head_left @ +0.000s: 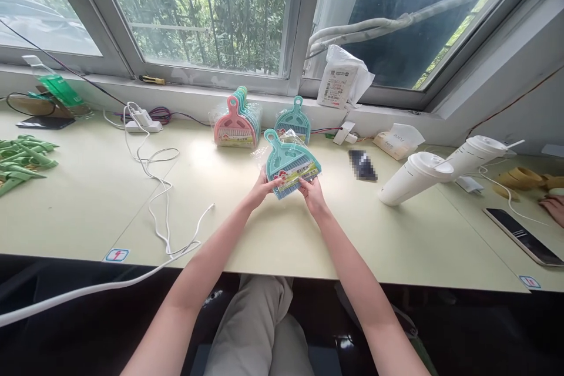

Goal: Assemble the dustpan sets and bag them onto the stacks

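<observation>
Between my two hands is a teal dustpan and brush set (288,160) in a clear plastic wrapper, tilted up off the table with its looped handle pointing away from me. My left hand (262,189) grips its lower left edge. On the lower right, my right hand (312,192) has its thumb on the yellow label and its fingers behind. Just beyond, a similar teal dustpan set (296,117) stands against the wall. To its left is a row of wrapped dustpan sets (235,129), a pink one in front and several green ones behind.
A white cable (165,205) trails over the pale table (264,247) on the left, near a power strip (144,123). White tumblers (408,179), a tissue pack (396,142) and a phone (526,238) lie to the right. At the far right edge is another person's hand (553,207).
</observation>
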Tool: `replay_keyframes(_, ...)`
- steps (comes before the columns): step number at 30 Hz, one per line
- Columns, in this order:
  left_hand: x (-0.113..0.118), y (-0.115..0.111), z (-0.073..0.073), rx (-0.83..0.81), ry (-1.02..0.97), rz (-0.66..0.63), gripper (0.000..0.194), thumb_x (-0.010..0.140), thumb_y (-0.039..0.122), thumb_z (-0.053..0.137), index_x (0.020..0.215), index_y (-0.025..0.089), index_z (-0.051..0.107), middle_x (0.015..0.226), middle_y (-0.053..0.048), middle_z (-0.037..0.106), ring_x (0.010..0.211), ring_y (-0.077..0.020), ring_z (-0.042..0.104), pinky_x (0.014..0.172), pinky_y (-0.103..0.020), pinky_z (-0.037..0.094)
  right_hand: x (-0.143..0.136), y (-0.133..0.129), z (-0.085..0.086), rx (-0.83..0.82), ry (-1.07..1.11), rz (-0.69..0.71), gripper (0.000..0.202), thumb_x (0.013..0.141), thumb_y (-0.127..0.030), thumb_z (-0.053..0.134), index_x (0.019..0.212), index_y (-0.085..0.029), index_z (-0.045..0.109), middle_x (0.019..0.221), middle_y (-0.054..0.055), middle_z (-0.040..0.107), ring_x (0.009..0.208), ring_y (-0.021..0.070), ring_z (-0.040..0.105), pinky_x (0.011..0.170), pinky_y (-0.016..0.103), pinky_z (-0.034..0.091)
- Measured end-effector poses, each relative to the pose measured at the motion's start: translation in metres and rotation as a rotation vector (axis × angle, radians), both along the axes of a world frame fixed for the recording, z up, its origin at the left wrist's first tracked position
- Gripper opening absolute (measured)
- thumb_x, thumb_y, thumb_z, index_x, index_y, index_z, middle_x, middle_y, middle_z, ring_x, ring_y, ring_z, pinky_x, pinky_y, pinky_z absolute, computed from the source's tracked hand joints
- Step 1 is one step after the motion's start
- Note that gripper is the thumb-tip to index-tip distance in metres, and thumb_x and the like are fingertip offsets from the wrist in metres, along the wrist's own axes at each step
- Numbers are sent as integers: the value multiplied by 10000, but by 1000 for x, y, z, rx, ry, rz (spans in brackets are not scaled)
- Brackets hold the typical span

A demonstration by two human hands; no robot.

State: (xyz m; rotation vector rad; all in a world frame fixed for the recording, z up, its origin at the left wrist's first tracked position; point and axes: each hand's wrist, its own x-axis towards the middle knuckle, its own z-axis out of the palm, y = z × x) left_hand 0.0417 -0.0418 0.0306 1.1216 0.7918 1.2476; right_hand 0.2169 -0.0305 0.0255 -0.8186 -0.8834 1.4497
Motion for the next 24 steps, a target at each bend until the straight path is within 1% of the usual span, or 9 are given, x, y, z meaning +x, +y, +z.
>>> replay_keyframes(3, 1, -1, -1, -22, -3, -12, 869, 695, 364, 746, 1419, 340, 267, 1292, -66, 565, 1152, -296, 553, 904, -486, 489, 7, 2, 3, 2, -11, 16, 483, 635, -251, 774, 1068, -264, 560, 1162, 2, 650, 1090, 175, 609, 927, 335, 529)
replay_keyframes(8, 3, -3, 2, -1, -16, -7, 868, 703, 365, 739, 1420, 325, 250, 1290, -77, 561, 1142, -295, 560, 888, -472, 498, 14, 5, 11, -4, 0, 98, 518, 595, -200, 792, 1065, -248, 579, 1115, 16, 673, 1070, 193, 620, 932, 352, 522)
replay_keyframes(11, 3, -4, 4, 4, -17, -19, 853, 702, 364, 740, 1411, 315, 267, 1290, -81, 562, 1137, -300, 562, 886, -476, 498, 14, 5, 14, 3, -2, 80, 515, 598, -207, 790, 1067, -253, 582, 1109, 11, 674, 1065, 192, 621, 924, 355, 527)
replay_keyframes(14, 4, -6, 3, 10, -10, -16, 850, 697, 375, 742, 1407, 306, 281, 1294, -87, 559, 1137, -311, 563, 897, -491, 491, 11, 4, 11, -9, -23, 17, 484, 616, -251, 789, 1055, -251, 584, 1091, 6, 677, 1031, 183, 632, 887, 343, 547)
replay_keyframes(17, 5, -6, 2, 16, 5, -3, 868, 691, 381, 747, 1414, 300, 273, 1294, -92, 555, 1143, -320, 558, 908, -504, 484, 7, 4, 3, -26, -17, -27, 478, 620, -284, 797, 1046, -247, 582, 1100, 4, 671, 1005, 173, 642, 870, 324, 556)
replay_keyframes(20, 3, -6, 3, 15, 23, -5, 888, 690, 388, 748, 1423, 290, 256, 1284, -97, 559, 1135, -325, 562, 905, -507, 487, 2, 4, -3, -21, 17, -54, 481, 628, -306, 798, 1052, -249, 579, 1122, -1, 661, 1004, 165, 645, 892, 314, 550)
replay_keyframes(24, 2, -5, 5, -17, 35, 17, 905, 699, 385, 744, 1436, 291, 227, 1308, -104, 546, 1148, -318, 554, 908, -511, 486, -4, 1, -6, 4, 30, -57, 478, 639, -305, 795, 1059, -238, 578, 1136, 15, 660, 1056, 178, 632, 935, 327, 535)
